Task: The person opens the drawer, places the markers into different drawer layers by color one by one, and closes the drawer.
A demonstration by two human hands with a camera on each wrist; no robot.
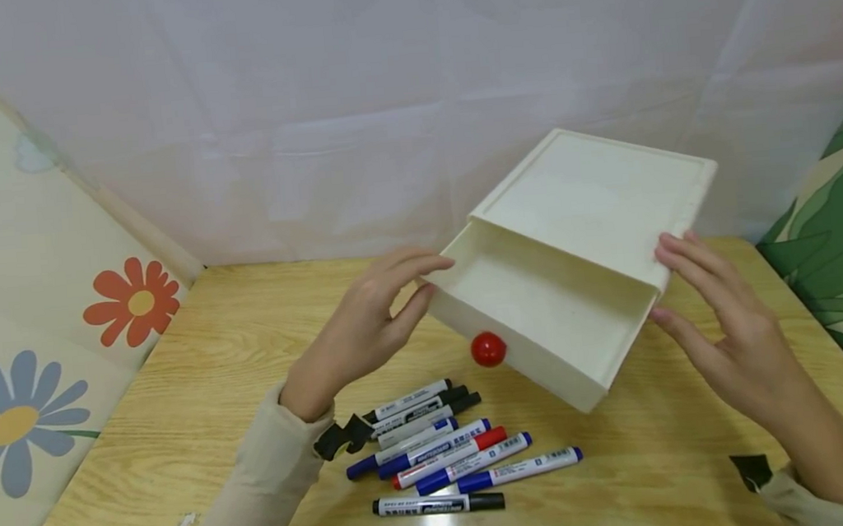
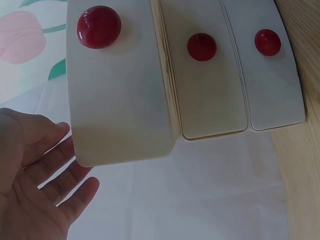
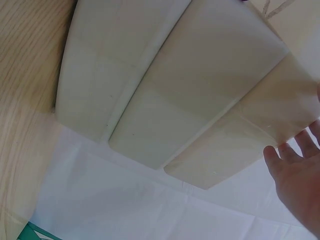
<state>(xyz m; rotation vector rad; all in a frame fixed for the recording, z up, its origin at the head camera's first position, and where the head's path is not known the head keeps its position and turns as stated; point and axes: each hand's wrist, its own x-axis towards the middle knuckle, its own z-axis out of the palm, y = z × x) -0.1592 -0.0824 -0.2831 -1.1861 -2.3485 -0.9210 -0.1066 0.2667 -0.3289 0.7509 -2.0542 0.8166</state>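
A: What's nearest?
B: One black-capped marker (image 1: 440, 504) on the desk (image 1: 178, 381), then a slanting row of markers (image 1: 436, 448). Lying side by side, perhaps, so each stays easy to tell apart.

A: And beyond them?
B: The top drawer (image 1: 544, 366), jutting out above the desk with its red knob (image 1: 489, 349) toward the markers.

A: Why hold it by the corner?
B: The left hand (image 1: 374, 316) pinches the front left corner, thumb and fingers only slightly apart. I'd guess that guides the drawer without using the knob.

A: The right hand (image 1: 739, 329)?
B: Thumb and fingers spread wide, fingertips against the right side where drawer and cabinet (image 1: 595, 196) meet. It grips nothing; probably it steadies the cabinet against twisting.

A: The cabinet itself?
B: Behind the drawer, turned at an angle, two lower drawers pushed in. A white cloth (image 1: 411, 132) hangs farthest back.
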